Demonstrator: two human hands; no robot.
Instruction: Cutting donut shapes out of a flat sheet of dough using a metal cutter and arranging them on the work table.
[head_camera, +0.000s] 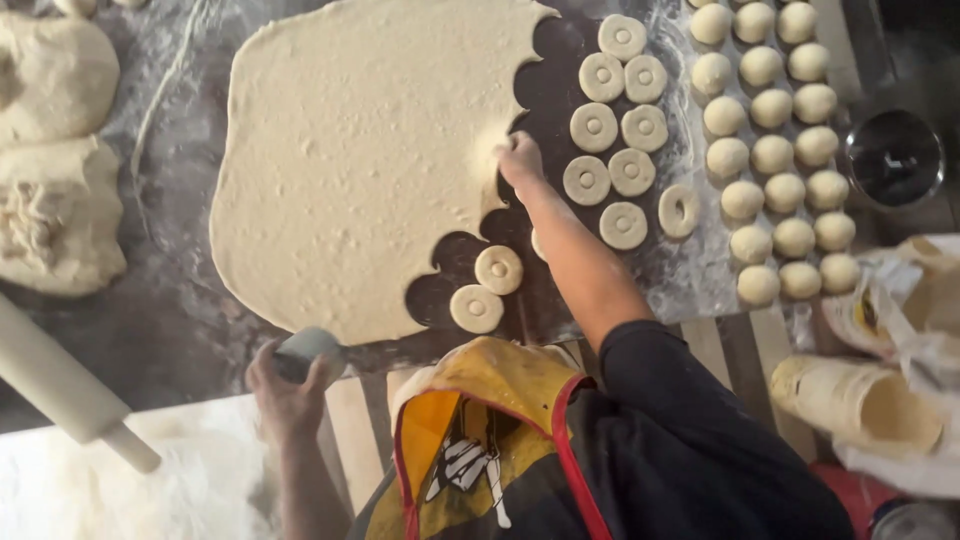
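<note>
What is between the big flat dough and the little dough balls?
In the head view, cut dough rings lie on the dark floured table between the flat dough sheet and the dough balls.

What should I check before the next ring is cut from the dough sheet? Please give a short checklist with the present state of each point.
1. Right hand presses at the edge of the dough sheet: ok.
2. Cutter under that hand: cannot tell, hidden.
3. Uncut dough left of the hand: ok, large area.
4. Cut rings lie apart from the sheet: ok.
5. Left hand holds a small grey cup at the table edge, off the dough: ok.
6. Rolling pin is away from the sheet: ok.
</note>
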